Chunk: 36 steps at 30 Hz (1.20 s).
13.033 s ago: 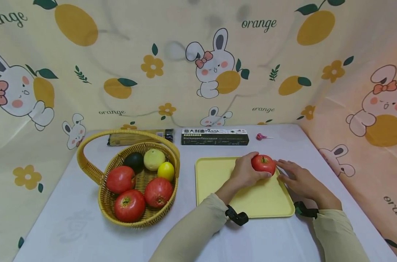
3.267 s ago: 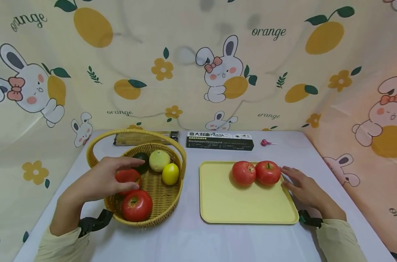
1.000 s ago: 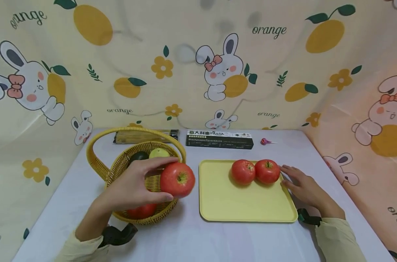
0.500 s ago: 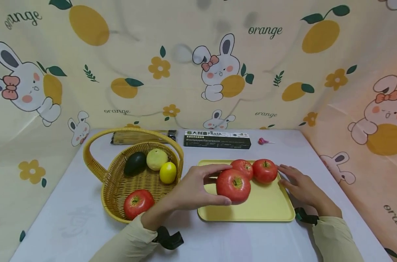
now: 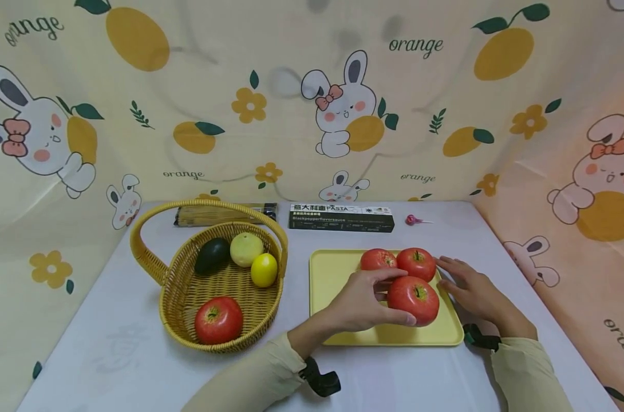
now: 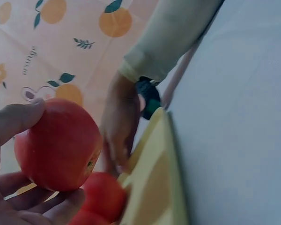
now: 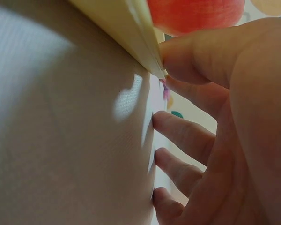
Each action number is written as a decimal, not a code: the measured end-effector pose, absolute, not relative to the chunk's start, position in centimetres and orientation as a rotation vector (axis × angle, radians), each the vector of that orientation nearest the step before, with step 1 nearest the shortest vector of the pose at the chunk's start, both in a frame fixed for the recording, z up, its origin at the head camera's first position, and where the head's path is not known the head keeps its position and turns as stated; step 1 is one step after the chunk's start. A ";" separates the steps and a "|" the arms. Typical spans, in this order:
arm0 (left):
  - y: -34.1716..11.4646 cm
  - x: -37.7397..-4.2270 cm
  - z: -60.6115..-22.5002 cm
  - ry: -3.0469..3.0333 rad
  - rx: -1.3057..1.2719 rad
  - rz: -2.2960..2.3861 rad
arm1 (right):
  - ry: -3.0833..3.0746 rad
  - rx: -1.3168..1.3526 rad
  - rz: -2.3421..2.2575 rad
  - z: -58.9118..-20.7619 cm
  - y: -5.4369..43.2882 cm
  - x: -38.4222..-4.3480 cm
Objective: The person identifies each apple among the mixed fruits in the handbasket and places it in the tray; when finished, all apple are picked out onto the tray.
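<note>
My left hand (image 5: 360,303) holds a red apple (image 5: 417,302) above the yellow tray (image 5: 330,272), thumb on one side and fingers on the other. In the left wrist view this apple (image 6: 61,145) is off the tray, in front of the others. Two red apples sit side by side at the tray's far right: one apple (image 5: 378,258) is partly hidden by the left hand, the other apple (image 5: 417,262) stands near the right edge. My right hand (image 5: 474,292) rests beside that edge with fingers extended; in the right wrist view its thumb (image 7: 196,56) touches the tray rim.
A wicker basket (image 5: 188,294) with a tall handle stands left, holding a red apple (image 5: 219,319), a dark avocado (image 5: 212,256), a pale green fruit (image 5: 247,249) and a lemon (image 5: 264,270). Behind lie a spaghetti pack (image 5: 214,215), a pasta box (image 5: 341,217) and a lollipop (image 5: 412,220).
My left hand took another apple out of the basket and carried it right, over the tray. Earlier, a second apple was placed beside the first. My right hand stays at the tray's edge.
</note>
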State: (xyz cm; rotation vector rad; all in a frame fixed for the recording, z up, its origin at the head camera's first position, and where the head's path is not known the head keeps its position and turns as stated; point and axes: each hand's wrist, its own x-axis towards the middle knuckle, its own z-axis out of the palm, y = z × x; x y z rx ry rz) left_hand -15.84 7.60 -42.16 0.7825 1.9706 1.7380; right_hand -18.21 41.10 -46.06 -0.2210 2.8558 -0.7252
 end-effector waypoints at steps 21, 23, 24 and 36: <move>14.2 -15.4 -45.6 2.298 0.730 1.446 | 2.862 -0.281 -0.736 -46.0 41.4 -18.1; 14.6 -15.3 -45.8 2.299 0.722 1.450 | 2.860 -0.283 -0.735 -46.0 41.4 -18.1; 14.8 -15.2 -45.8 2.305 0.718 1.448 | 2.860 -0.286 -0.737 -46.1 41.5 -18.1; 12.7 -15.0 -44.3 2.435 0.774 1.302 | 2.863 -0.282 -0.727 -46.1 41.5 -18.2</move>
